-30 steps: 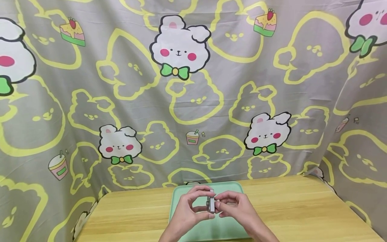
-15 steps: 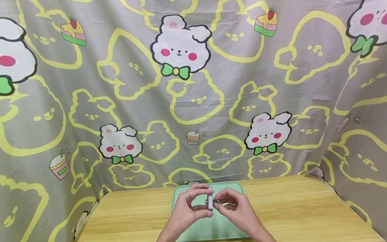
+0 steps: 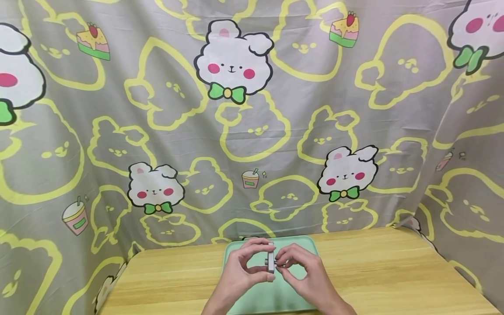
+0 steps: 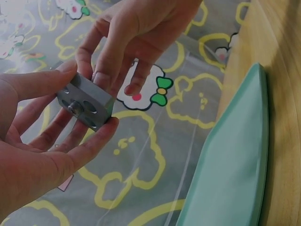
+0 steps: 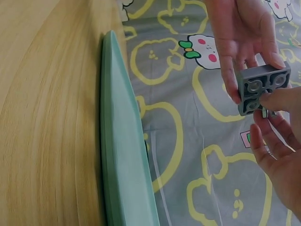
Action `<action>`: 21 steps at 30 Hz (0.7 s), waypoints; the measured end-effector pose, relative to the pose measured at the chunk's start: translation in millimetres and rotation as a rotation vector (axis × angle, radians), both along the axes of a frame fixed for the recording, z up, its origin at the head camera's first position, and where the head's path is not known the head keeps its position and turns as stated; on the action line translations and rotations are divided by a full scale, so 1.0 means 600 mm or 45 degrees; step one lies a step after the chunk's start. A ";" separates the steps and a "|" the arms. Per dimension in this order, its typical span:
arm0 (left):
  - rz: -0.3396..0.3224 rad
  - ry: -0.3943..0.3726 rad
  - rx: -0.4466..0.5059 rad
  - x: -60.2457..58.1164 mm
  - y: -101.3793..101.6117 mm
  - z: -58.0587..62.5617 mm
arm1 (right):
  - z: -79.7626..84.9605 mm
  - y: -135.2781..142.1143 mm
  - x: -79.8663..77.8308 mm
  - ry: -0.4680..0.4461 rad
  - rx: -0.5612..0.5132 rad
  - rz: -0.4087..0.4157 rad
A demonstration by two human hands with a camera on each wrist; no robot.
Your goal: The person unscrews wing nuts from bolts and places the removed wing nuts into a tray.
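Observation:
My left hand [image 3: 238, 269] grips a small grey square block [image 3: 271, 259] by its edges, thumb at the bottom and fingers on top, above the tray. In the left wrist view, the block's face shows round holes and a metal stud [image 4: 75, 108] at its centre. The right wrist view shows its other side, with round bosses and ribs. My right hand [image 3: 309, 269] is at that side, thumb and forefinger curled to the block's centre. They pinch a small shiny metal piece [image 5: 265, 113] there; its kind is mostly hidden by the fingertips.
A mint green tray [image 3: 256, 302] lies on the light wooden table [image 3: 378, 271] beneath both hands. A grey curtain [image 3: 291, 144] with bunny prints hangs behind the table and at both sides.
Both hands and the block have shifted slightly left. The right fingers have changed position at the small metal piece; the left hand keeps its grip on the block.

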State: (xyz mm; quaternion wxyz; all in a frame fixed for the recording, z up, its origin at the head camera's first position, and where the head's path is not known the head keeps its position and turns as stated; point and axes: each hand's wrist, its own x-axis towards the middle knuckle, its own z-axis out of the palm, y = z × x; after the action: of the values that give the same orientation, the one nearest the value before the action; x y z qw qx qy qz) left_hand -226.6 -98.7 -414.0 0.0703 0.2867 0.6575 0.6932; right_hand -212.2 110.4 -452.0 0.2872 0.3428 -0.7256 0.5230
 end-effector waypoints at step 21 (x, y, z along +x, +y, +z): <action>0.035 0.040 -0.022 0.002 0.001 0.001 | 0.019 0.010 0.003 -1.020 -0.319 0.189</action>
State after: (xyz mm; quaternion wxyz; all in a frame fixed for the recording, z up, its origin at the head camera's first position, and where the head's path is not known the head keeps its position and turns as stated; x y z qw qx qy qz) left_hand -225.7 -98.2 -413.2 0.0530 0.2878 0.6685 0.6837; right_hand -210.2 116.1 -440.5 -0.0165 0.1261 -0.6841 0.7183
